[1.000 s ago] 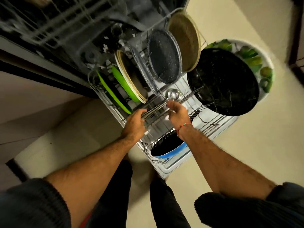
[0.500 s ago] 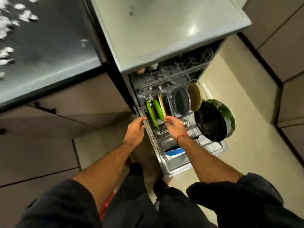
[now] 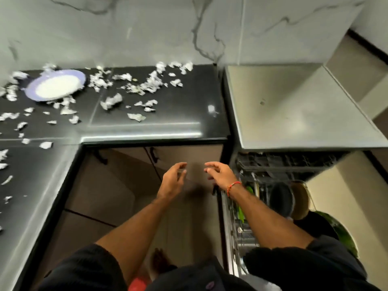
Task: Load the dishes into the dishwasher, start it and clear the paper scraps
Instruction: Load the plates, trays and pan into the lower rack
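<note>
Both hands had left the pulled-out dishwasher rack (image 3: 237, 229) at 4 o'clock; left hand (image 3: 173, 179) and right hand (image 3: 220, 175) hung empty, fingers loosely spread. A white-and-lilac round plate (image 3: 55, 85) and torn paper scraps (image 3: 144, 87) waited on the black desk (image 3: 184, 106) at 11 o'clock.

Open air at the cabinet; clutter on the counter and in the rack.
Both hands, left (image 3: 173, 179) and right (image 3: 220, 175), hang empty-fingered in free space before the cabinet (image 3: 130, 185). Scraps (image 3: 147, 85) and a plate (image 3: 55, 85) crowd the counter (image 3: 184, 106); its right end is bare. Upright dishes (image 3: 281, 199) fill the rack (image 3: 233, 234) beside the right forearm.
</note>
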`<act>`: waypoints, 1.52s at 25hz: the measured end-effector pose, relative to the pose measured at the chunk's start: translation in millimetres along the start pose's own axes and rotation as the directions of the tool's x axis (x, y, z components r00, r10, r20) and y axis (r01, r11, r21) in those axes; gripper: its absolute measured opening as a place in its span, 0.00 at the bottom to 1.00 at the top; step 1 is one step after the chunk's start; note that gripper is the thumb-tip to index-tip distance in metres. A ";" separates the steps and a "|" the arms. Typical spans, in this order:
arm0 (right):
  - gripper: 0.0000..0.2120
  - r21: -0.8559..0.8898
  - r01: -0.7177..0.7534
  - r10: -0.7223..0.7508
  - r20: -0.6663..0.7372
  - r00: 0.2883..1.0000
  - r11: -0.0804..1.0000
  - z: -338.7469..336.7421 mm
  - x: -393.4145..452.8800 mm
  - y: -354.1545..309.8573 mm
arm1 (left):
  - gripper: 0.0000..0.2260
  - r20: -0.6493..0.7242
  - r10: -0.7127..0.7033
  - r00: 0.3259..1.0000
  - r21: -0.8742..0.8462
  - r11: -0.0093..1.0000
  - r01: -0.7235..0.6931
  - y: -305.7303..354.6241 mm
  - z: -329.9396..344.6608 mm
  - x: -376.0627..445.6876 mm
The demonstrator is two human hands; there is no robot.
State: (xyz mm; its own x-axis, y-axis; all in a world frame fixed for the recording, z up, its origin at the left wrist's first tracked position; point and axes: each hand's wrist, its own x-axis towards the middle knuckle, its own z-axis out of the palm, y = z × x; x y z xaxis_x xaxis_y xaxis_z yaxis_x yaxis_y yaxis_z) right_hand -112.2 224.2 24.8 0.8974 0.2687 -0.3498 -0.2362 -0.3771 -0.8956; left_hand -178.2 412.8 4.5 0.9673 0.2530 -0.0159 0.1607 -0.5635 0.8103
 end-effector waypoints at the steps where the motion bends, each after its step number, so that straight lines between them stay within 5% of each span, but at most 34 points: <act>1: 0.09 0.006 0.016 -0.017 0.016 1.000 1.000 20.6 9.2 -19.3 | 0.12 -0.044 -0.009 0.999 -0.023 1.000 0.008 -11.1 -25.9 8.8; 10: 0.10 0.099 0.170 -0.185 0.172 0.968 0.981 202.4 107.0 -203.9 | 0.14 -0.371 -0.170 0.913 -0.144 0.982 0.124 -91.5 -252.0 86.4; 19: 0.12 0.176 0.160 -0.206 0.285 0.936 0.971 298.2 201.8 -256.7 | 0.14 -0.510 -0.288 0.810 -0.261 0.950 0.172 -142.5 -315.7 148.7; 27: 0.13 0.191 0.126 -0.206 0.485 0.850 0.973 368.5 300.0 -341.2 | 0.12 -0.687 -0.414 0.597 -0.311 0.910 0.274 -168.5 -379.2 211.5; 31: 0.17 0.208 -0.024 -0.090 0.522 0.848 0.978 402.6 334.8 -365.2 | 0.12 -0.711 -0.472 0.522 -0.354 0.881 0.314 -189.5 -413.4 244.0; 38: 0.15 0.157 -0.016 -0.067 0.511 0.857 0.987 465.3 389.6 -390.5 | 0.15 -0.598 -0.689 0.409 -0.562 0.724 0.400 -274.3 -486.9 328.8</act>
State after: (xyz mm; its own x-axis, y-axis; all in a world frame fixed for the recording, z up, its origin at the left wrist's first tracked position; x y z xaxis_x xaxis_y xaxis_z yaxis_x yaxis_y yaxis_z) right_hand 156.3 888.5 110.3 0.5948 0.7083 -0.3802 -0.3063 -0.2376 -0.9218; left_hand 0.3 1033.5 62.2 0.1677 0.9621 -0.2150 0.3931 0.1347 0.9096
